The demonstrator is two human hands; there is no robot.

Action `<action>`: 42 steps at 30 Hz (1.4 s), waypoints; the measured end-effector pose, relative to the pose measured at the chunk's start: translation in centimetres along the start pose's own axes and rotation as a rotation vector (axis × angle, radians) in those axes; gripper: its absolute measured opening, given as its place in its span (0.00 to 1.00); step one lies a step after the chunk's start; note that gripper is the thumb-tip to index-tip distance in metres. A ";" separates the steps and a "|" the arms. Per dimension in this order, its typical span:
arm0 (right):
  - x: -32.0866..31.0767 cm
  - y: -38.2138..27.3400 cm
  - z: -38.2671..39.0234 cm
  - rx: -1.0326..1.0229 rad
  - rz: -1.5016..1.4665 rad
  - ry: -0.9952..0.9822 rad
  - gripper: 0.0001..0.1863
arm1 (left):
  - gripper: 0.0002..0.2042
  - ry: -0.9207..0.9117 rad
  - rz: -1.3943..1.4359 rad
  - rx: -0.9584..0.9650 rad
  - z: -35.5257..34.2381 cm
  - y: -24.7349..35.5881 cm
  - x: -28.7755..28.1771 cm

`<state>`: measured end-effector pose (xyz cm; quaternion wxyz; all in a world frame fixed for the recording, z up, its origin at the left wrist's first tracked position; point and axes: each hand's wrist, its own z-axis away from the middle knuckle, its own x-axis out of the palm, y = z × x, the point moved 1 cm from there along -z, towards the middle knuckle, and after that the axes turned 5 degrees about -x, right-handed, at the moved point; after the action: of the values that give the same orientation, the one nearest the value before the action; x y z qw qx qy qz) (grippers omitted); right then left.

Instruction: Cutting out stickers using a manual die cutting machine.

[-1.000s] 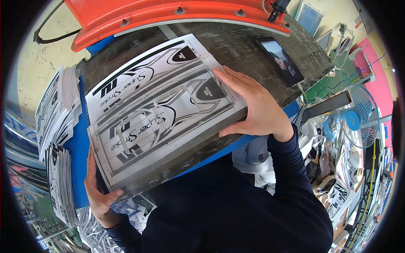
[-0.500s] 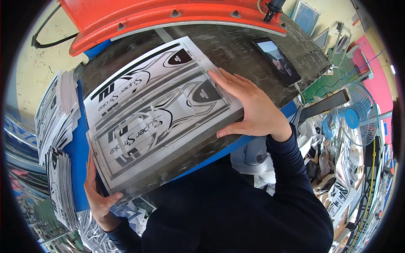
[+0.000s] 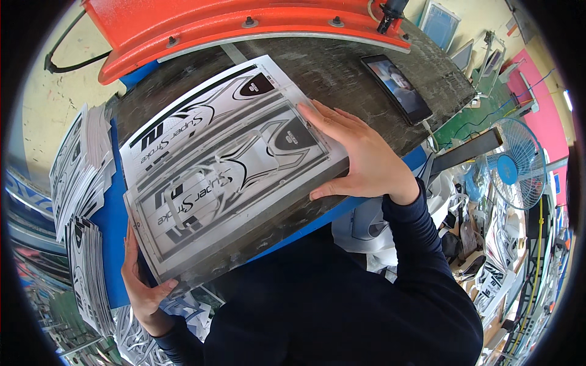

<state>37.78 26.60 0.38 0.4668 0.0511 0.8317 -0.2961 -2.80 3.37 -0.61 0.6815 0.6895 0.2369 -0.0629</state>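
A clear, thick cutting die [image 3: 226, 235] with raised outlines lies over a white printed sheet [image 3: 189, 119] with black and grey graphics. The print shows through the die, and the sheet's far part sticks out past it. My right hand [image 3: 360, 149] clasps the die's right end, fingers along its far corner and thumb at the near edge. At the near left corner my left hand [image 3: 143, 283] grips the die's side, its thumb at the front edge and its fingers partly hidden behind the side. Both rest on a dark, scuffed worktable [image 3: 323, 67].
A red press beam [image 3: 256, 15] with bolts spans the far side. A phone [image 3: 397, 88] with a lit screen lies at the far right. Stacks of printed sheets [image 3: 85, 165] stand on a blue surface at left. On the right are a blue fan [image 3: 510, 171] and scrap piles.
The whole view has shifted very slightly. Both hands keep their hold, and the die and sheet stay together with hardly any movement. The picture on the phone screen differs.
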 end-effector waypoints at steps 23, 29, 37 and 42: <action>-0.1 -0.1 -0.1 -0.018 -0.003 0.014 0.68 | 0.68 -0.005 -0.005 0.029 -0.2 0.7 0.4; 0.0 0.0 0.0 -0.014 0.000 0.013 0.68 | 0.67 0.000 -0.037 0.031 -0.1 0.5 0.2; 0.0 0.0 -0.1 -0.018 0.003 0.011 0.68 | 0.66 -0.008 0.012 0.027 -0.1 0.6 0.3; 0.0 0.1 -0.1 -0.020 0.001 0.011 0.68 | 0.66 -0.014 0.032 0.038 -0.1 0.4 0.3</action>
<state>37.73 26.71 0.38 0.4629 0.0486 0.8373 -0.2870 -2.42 3.52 -0.40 0.6709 0.7055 0.2199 -0.0616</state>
